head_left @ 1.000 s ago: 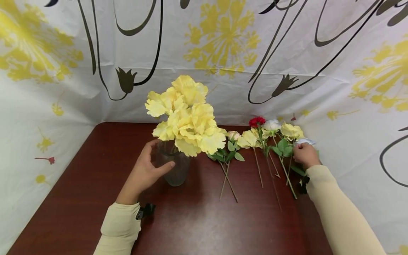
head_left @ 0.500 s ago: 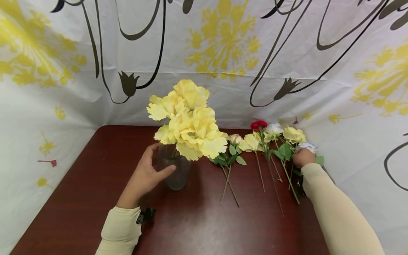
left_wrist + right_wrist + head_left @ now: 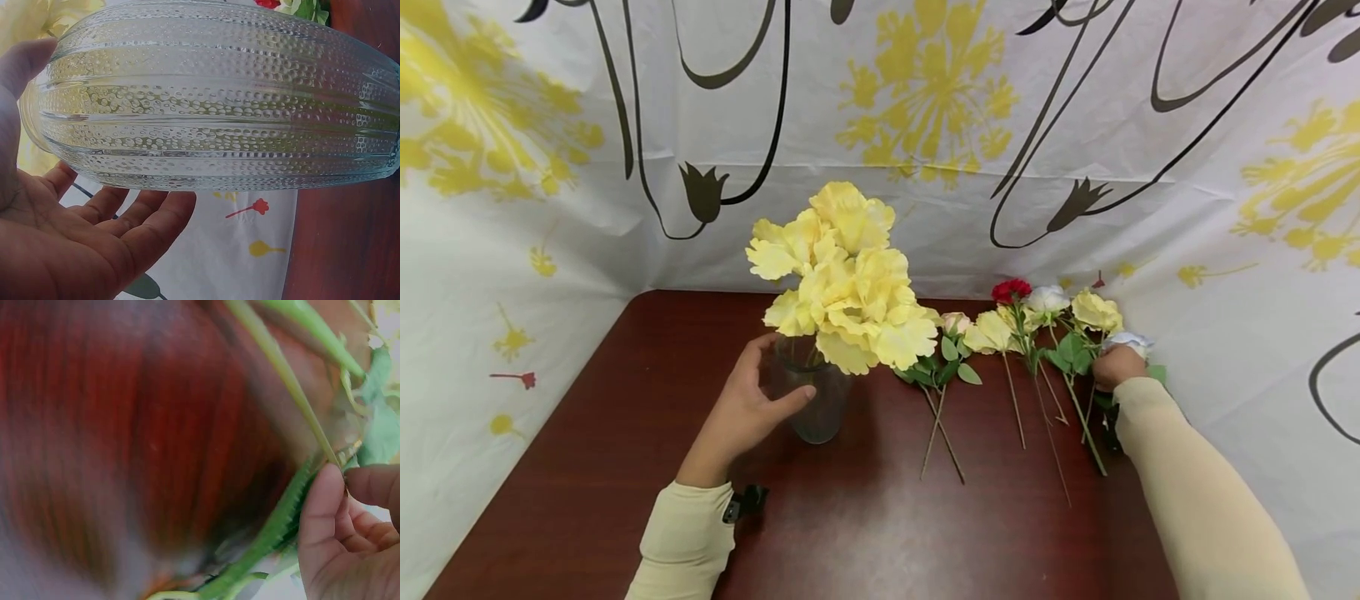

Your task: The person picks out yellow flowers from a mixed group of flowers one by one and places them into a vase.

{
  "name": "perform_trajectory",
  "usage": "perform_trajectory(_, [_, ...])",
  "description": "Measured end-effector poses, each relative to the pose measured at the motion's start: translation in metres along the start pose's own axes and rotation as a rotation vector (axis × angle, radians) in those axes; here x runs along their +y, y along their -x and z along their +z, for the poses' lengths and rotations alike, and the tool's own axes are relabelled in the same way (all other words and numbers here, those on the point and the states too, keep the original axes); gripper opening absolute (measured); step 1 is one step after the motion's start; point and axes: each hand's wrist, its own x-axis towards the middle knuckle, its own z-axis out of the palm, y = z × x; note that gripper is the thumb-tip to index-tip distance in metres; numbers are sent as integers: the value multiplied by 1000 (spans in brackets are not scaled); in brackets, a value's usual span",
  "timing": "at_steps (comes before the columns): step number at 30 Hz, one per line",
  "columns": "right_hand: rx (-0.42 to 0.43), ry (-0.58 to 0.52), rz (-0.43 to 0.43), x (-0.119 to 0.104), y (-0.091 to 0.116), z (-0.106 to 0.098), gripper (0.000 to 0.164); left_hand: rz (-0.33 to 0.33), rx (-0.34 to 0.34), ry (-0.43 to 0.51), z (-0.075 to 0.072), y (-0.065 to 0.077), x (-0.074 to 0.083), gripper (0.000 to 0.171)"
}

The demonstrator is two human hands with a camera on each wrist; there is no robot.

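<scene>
My left hand (image 3: pixel 745 408) is curved around the upper part of a clear glass vase (image 3: pixel 816 408), thumb in front. Up close in the left wrist view, the vase (image 3: pixel 219 106) has ribbed, dimpled glass, with the fingertips at its side. Big yellow flowers (image 3: pixel 850 283) stand in the vase. At the far right, my right hand (image 3: pixel 1117 368) is just below a pale bluish-white flower (image 3: pixel 1131 341). The right wrist view shows thumb and finger pinching a thin green stem (image 3: pixel 281 362); its bloom is out of that view. A thicker, thorny stem (image 3: pixel 269 544) lies beside the fingers.
On the dark red-brown table (image 3: pixel 880 533) lie a pink rose (image 3: pixel 955 323) with crossed stems, a yellow flower (image 3: pixel 992 332), a red carnation (image 3: pixel 1011 291), a white rose (image 3: pixel 1048 299) and another yellow flower (image 3: pixel 1096 311). A patterned white sheet (image 3: pixel 850 125) surrounds the table's back and sides.
My right hand has shifted slightly down and inward below the pale flower, exposing more of its petals. The left hand and vase keep their place; the head view has moved a little.
</scene>
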Motion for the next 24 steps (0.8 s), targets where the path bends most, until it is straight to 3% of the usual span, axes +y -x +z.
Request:
perform_trajectory(6, [30,-155,15,-5,4,-10,11,1,-3,12,1,0,3,89])
perform_trajectory(18, [31,-189,-93,-28,25,-39,11,-7,-2,10,-1,3,3,89])
perform_trajectory(24, [41,-235,-124,-40,41,-48,23,-4,-5,13,0,2,3,88])
